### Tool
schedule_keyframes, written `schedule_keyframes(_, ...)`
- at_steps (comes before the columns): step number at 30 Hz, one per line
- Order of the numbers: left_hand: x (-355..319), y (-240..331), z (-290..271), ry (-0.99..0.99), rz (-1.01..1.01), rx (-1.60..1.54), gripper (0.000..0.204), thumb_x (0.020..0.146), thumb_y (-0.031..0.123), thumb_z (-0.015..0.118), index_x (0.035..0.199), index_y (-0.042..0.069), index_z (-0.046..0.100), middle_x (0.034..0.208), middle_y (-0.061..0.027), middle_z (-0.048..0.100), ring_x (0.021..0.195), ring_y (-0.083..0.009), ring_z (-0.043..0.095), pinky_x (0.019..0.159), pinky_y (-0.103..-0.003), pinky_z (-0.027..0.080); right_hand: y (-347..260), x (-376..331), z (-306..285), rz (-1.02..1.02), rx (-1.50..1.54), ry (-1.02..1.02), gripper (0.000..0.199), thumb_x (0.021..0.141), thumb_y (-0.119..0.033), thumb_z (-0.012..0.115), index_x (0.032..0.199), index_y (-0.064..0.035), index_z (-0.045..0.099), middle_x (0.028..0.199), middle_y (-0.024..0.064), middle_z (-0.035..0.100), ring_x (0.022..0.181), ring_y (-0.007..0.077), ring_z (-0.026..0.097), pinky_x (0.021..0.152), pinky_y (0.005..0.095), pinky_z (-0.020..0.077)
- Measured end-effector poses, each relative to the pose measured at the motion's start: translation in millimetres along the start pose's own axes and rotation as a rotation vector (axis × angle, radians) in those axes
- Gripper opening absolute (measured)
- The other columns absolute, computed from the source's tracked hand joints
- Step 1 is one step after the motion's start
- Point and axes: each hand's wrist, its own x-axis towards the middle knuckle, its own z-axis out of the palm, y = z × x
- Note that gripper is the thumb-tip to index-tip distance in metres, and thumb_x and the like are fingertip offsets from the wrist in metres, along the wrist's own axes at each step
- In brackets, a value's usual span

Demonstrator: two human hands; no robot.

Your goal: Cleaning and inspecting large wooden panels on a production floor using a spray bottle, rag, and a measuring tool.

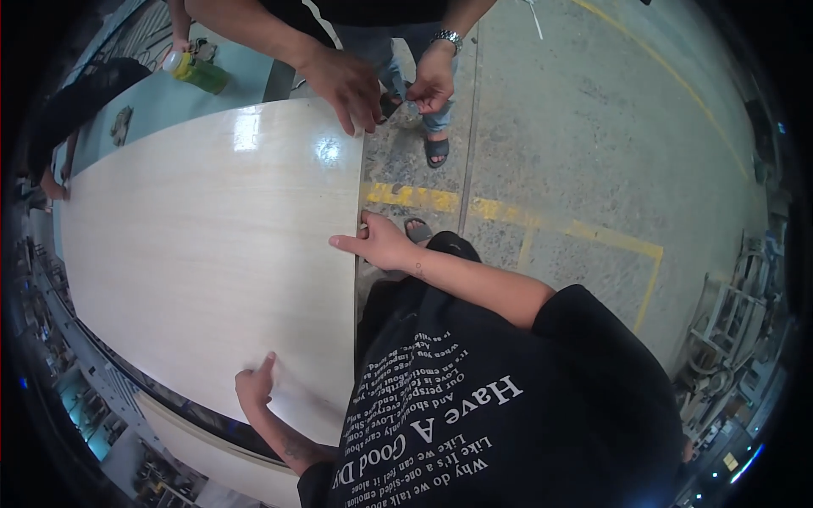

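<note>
My hands on a big pale board

The board [212, 245] lies flat on the desk, glossy, stiff and probably slippery, best gripped at its edges. My left hand [254, 385] presses flat near its near edge; my right hand [381, 244] grips its right edge, hands well apart.

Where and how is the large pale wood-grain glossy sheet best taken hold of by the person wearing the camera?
Probably along the pale wood-grain sheet's long right edge, from the floor side. It lies flat and wide, so only edges offer a pinch. The right hand already sits at that edge, the left hand rests flat on top, and another person's hand is at the far corner.
</note>
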Motion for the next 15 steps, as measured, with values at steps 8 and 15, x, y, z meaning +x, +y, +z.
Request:
schedule_keyframes(8,7.3,4.0,-8.7,-0.08,-0.013,-0.071,0.081,0.073,0.068,0.086,0.076,-0.011,0.066,0.064,-0.0137,0.062,0.061,-0.0259,0.063,0.047,-0.042,0.05,-4.8,8.0,-11.8,0.047,-0.154,-0.174,0.063,0.097,-0.036,0.078,0.133,0.0094,0.054,0.101,0.0116,0.074,0.081,0.0156,0.072,0.073,0.0265,0.0579)
schedule_keyframes(15,0.0,25.1,-10.6,-0.074,0.033,0.07,0.084,0.072,0.07,0.086,0.083,-0.011,0.069,0.07,-0.0157,0.067,0.066,-0.0268,0.066,0.06,-0.043,0.054,-30.5,0.9,-14.8,0.151,-0.136,-0.238,0.067,0.097,-0.039,0.077,0.136,0.0079,0.05,0.104,0.0127,0.073,0.081,0.0166,0.072,0.068,0.0294,0.0602)
